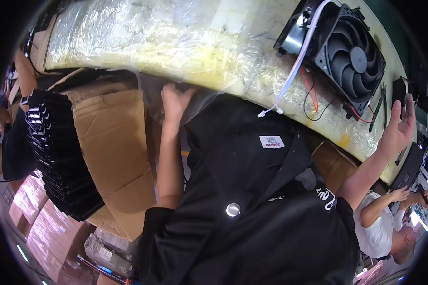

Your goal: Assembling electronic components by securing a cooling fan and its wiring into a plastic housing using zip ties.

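My left hand [176, 102] is closed on a grey, see-through plastic bag [152, 97] below the table's near edge. Its fingertips are partly hidden there. On the right, my right hand [400, 127] is raised over the table's end with fingers stretched out. Just beyond it is a small black block [399, 89]; I cannot tell if they touch. A black cooling fan [354, 59] in a square frame lies at the table's far right. Red and black wires and a white cable [297, 66] with a plug trail from it.
Clear film covers the table [176, 42]. At my left, an opened cardboard box [114, 147] stands by a stack of black ribbed parts [57, 147]. Film-wrapped cartons [52, 237] are behind. Co-workers sit at right [375, 223] and stand at left [19, 147].
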Demonstrator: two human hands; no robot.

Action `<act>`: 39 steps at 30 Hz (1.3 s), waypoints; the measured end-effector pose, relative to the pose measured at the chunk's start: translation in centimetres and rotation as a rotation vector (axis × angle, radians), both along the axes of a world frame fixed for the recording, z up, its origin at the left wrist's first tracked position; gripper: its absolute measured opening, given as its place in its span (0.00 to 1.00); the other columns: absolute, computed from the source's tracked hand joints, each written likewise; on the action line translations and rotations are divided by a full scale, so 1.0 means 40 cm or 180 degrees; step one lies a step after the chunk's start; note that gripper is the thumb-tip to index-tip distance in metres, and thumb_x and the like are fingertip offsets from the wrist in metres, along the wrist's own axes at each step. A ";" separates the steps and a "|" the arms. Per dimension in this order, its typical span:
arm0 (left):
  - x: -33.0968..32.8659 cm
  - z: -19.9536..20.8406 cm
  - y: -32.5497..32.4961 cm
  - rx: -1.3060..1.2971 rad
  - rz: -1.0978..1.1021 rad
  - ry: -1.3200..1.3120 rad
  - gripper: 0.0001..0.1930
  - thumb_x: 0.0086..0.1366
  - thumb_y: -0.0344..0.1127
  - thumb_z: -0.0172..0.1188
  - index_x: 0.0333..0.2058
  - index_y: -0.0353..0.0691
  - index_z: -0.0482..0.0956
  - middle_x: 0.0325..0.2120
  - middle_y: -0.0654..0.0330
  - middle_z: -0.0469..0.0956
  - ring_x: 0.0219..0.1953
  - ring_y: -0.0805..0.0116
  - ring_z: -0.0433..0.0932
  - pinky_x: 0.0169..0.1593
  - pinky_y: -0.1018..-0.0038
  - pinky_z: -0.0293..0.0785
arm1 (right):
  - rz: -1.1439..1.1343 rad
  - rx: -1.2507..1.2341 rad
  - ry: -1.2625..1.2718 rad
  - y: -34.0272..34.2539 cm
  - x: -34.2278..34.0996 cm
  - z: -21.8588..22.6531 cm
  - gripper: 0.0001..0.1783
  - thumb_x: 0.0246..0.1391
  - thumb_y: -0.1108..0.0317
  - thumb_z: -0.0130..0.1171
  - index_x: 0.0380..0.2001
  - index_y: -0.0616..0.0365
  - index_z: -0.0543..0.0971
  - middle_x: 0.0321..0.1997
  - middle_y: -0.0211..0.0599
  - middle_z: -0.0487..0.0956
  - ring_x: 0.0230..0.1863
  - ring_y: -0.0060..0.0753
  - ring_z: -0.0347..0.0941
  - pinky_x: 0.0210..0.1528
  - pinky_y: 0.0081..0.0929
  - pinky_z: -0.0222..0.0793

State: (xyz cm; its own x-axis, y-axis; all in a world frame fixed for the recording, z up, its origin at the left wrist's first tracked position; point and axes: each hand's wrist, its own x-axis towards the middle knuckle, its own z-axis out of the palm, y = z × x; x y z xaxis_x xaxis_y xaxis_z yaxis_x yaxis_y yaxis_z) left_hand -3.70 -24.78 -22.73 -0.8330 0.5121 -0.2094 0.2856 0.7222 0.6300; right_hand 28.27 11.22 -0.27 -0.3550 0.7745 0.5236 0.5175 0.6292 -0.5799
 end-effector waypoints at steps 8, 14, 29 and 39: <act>0.024 0.475 0.032 -0.0584 -0.1939 -0.0618 0.20 0.60 0.36 0.63 0.48 0.30 0.77 0.40 0.41 0.78 0.39 0.43 0.78 0.45 0.58 0.75 | 0.1910 0.0318 -0.1650 -0.161 -0.209 0.129 0.34 0.38 0.67 0.71 0.52 0.65 0.75 0.62 0.58 0.67 0.65 0.59 0.63 0.64 0.49 0.59; -0.016 0.791 0.542 0.2684 -0.2548 0.1717 0.12 0.55 0.24 0.65 0.40 0.34 0.79 0.33 0.52 0.78 0.38 0.53 0.78 0.45 0.68 0.73 | 0.2324 0.0916 -0.2055 -0.171 -0.253 0.084 0.37 0.45 0.61 0.61 0.59 0.67 0.68 0.65 0.61 0.64 0.67 0.61 0.60 0.67 0.52 0.55; -0.558 0.705 1.324 -0.0512 -0.1640 0.1534 0.11 0.57 0.36 0.60 0.35 0.35 0.82 0.34 0.48 0.83 0.40 0.49 0.83 0.42 0.57 0.81 | 0.1706 0.1013 -0.1941 -0.166 -0.237 0.049 0.31 0.48 0.69 0.52 0.58 0.65 0.71 0.63 0.65 0.66 0.67 0.64 0.60 0.69 0.59 0.51; -0.351 0.590 1.280 0.2280 -0.0955 -0.3138 0.29 0.51 0.66 0.63 0.40 0.47 0.80 0.45 0.55 0.79 0.47 0.51 0.77 0.53 0.46 0.71 | 0.1391 0.1437 -0.1597 -0.153 -0.242 -0.005 0.27 0.48 0.70 0.53 0.55 0.62 0.73 0.64 0.53 0.69 0.67 0.55 0.64 0.67 0.60 0.53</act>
State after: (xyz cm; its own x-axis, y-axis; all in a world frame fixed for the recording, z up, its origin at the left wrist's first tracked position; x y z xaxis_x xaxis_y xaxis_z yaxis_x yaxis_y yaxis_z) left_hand -17.75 26.43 0.89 -0.3117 0.9102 -0.2729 -0.4361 0.1181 0.8921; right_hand 18.61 5.09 -0.49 -0.8532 0.2626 0.4507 0.3015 0.9534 0.0152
